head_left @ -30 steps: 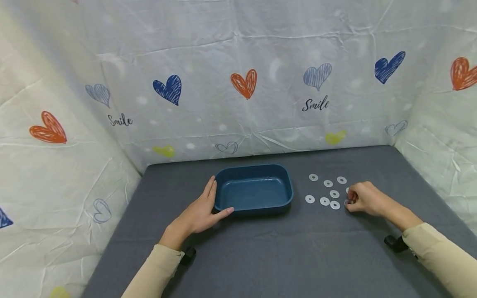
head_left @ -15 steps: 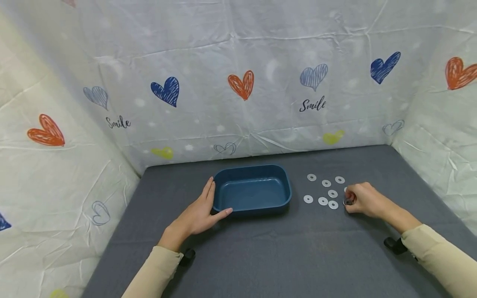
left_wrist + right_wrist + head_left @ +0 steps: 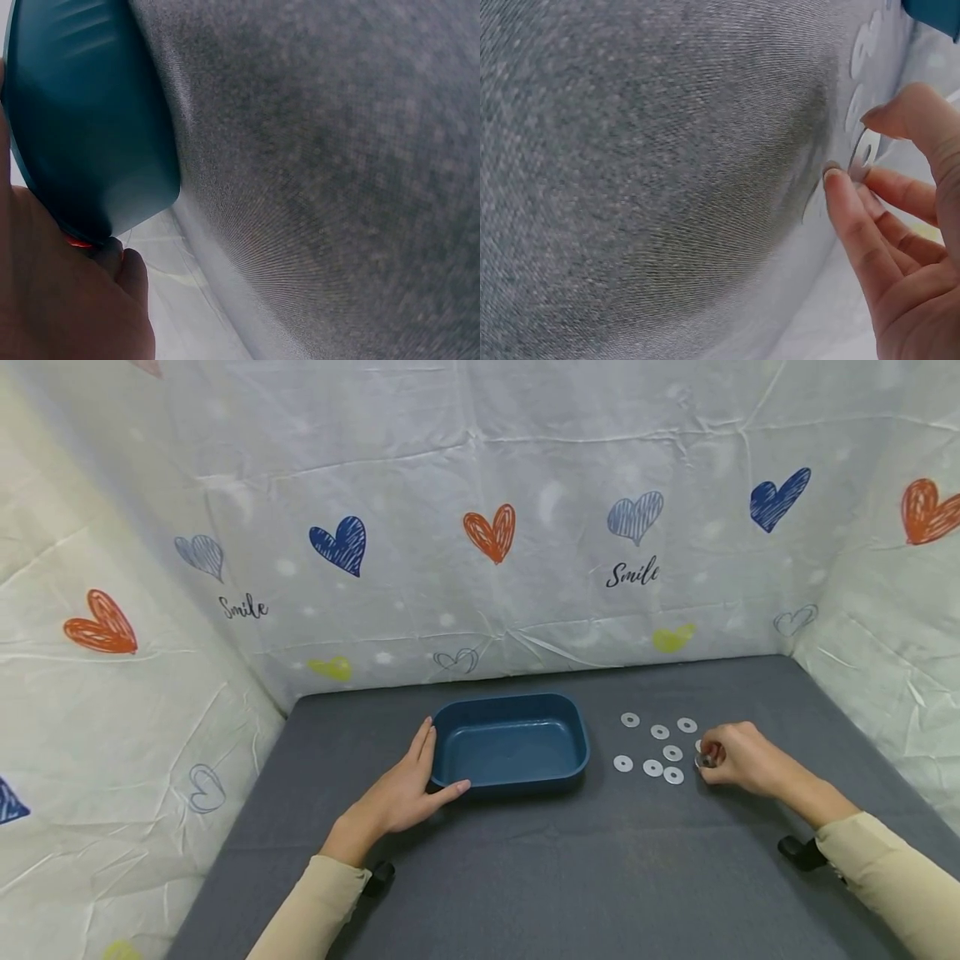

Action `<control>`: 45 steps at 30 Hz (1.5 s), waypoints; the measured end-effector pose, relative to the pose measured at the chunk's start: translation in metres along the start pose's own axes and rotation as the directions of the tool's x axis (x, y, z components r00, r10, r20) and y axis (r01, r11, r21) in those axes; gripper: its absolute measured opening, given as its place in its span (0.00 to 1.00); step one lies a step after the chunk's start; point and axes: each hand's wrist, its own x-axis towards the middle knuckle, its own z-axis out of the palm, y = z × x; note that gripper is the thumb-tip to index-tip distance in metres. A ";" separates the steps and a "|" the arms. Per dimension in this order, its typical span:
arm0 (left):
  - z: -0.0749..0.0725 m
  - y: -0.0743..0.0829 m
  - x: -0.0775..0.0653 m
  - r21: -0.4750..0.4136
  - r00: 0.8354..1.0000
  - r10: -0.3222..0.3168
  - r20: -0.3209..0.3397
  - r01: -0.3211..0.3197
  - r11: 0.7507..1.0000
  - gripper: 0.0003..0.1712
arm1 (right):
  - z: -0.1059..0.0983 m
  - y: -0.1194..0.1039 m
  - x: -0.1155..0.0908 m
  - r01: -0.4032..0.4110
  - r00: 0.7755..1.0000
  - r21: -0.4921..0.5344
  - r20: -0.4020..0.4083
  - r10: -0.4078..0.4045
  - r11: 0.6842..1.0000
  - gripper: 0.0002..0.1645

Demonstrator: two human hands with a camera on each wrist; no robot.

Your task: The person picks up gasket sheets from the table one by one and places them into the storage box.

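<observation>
My left hand [image 3: 401, 785] rests against the left end of a dark blue rectangular tray [image 3: 512, 782], straight fingers along its side and thumb on the front rim. In the left wrist view the tray's outer wall [image 3: 90, 127] fills the upper left. At the right, my right hand [image 3: 746, 760] pinches a flat metal washer [image 3: 865, 155] between thumb and fingers, the disc tilted on edge. Under the index fingertip another washer edge [image 3: 812, 199] shows against the cloth. Partly hidden behind the knuckles lies one more washer [image 3: 699, 746].
Several flat washers [image 3: 672, 752] lie scattered between the tray and my right hand. Dark grey cloth [image 3: 555, 877] covers the table. White fabric [image 3: 420, 602] printed with hearts hangs behind and on both sides.
Fingers of my right hand have worked a washer up from lying near the cloth to a tilt in their pinch. The left hand and tray stay put.
</observation>
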 end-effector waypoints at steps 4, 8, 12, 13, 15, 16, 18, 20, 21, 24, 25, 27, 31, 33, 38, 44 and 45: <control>0.000 0.000 0.000 0.000 1.000 0.003 0.001 -0.003 1.000 0.70 | -0.002 -0.003 0.000 0.006 1.000 0.023 -0.020 -0.005 1.000 0.08; -0.001 0.000 0.001 -0.002 1.000 0.003 0.002 -0.003 1.000 0.69 | -0.005 -0.007 0.003 0.040 0.998 0.017 -0.054 -0.039 0.999 0.08; -0.002 -0.001 0.001 0.001 1.000 -0.001 -0.001 0.001 1.000 0.70 | -0.008 -0.013 0.008 0.073 0.993 0.009 -0.089 -0.072 0.997 0.07; -0.002 -0.001 0.001 0.003 1.000 0.000 -0.002 0.000 1.000 0.70 | -0.009 -0.015 0.009 0.077 0.993 0.011 -0.090 -0.075 0.997 0.07; -0.002 -0.002 0.001 0.002 1.000 0.001 -0.002 -0.001 1.000 0.70 | -0.011 -0.019 0.011 0.085 0.992 0.019 -0.092 -0.083 0.996 0.07; -0.002 -0.002 0.001 0.001 1.000 0.000 -0.002 0.000 1.000 0.70 | -0.012 -0.021 0.013 0.090 0.992 0.023 -0.088 -0.088 0.996 0.07; -0.002 -0.002 0.000 0.000 1.000 -0.001 0.000 0.001 1.000 0.70 | -0.013 -0.024 0.015 0.102 0.991 0.031 -0.088 -0.099 0.994 0.07; -0.002 -0.002 0.000 0.001 1.000 0.001 0.000 -0.001 1.000 0.70 | -0.013 -0.028 0.017 0.111 0.990 0.035 -0.088 -0.107 0.993 0.06; -0.002 -0.002 0.000 0.002 1.000 0.003 -0.002 -0.003 1.000 0.70 | -0.014 -0.030 0.018 0.109 0.991 0.035 -0.084 -0.106 0.993 0.06; -0.002 -0.002 0.000 0.005 1.000 0.007 -0.005 -0.007 1.000 0.70 | -0.016 -0.035 0.021 0.117 0.991 0.044 -0.076 -0.114 0.992 0.07; -0.002 -0.002 0.000 0.007 1.000 0.009 -0.005 -0.009 1.000 0.70 | -0.017 -0.036 0.023 0.122 0.990 0.046 -0.074 -0.118 0.991 0.07; -0.002 -0.002 0.000 0.007 1.000 0.007 -0.005 -0.007 1.000 0.70 | -0.018 -0.039 0.025 0.128 0.990 0.054 -0.070 -0.124 0.990 0.07; -0.003 -0.002 0.000 0.012 1.000 0.010 -0.006 -0.009 1.000 0.69 | -0.020 -0.044 0.030 0.142 0.987 0.064 -0.079 -0.137 0.988 0.06; -0.002 -0.002 0.001 0.015 1.000 0.010 -0.010 -0.010 1.000 0.69 | -0.020 -0.046 0.032 0.149 0.986 0.072 -0.081 -0.143 0.986 0.06; -0.001 -0.002 0.001 0.014 1.000 0.013 -0.020 -0.013 1.000 0.69 | -0.021 -0.054 0.038 0.165 0.985 0.084 -0.071 -0.159 0.983 0.07; 0.000 -0.002 0.000 0.005 1.000 0.000 -0.007 0.000 1.000 0.70 | -0.017 -0.063 0.047 0.181 0.983 0.105 -0.053 -0.176 0.978 0.07; 0.000 -0.002 0.000 0.006 1.000 -0.001 -0.006 0.001 1.000 0.70 | -0.016 -0.065 0.049 0.185 0.982 0.109 -0.052 -0.180 0.977 0.07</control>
